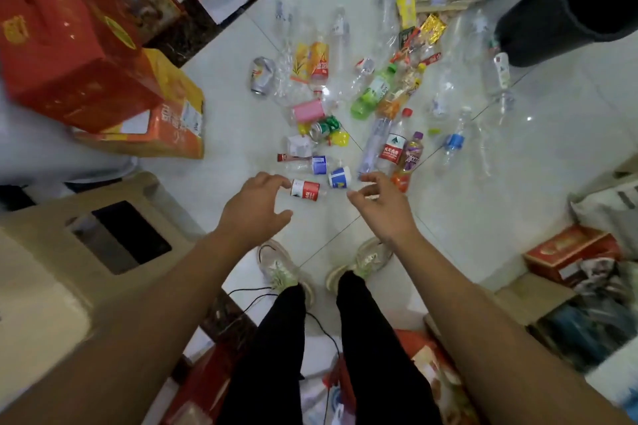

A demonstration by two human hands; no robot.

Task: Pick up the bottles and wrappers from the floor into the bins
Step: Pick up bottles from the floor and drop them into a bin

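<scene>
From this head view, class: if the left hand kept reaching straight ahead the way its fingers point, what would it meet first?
Most likely the small red-labelled bottle lying on the floor just beyond the left hand; its fingers are open and nearly at it, though height above it is unclear.

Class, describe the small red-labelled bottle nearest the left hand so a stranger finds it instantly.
Start at the pale tiled floor, just ahead of the person's shoes. By the left hand's fingertips lies a short bottle. Its red-and-white label distinguishes it from the blue-labelled bottles beside it.
</scene>
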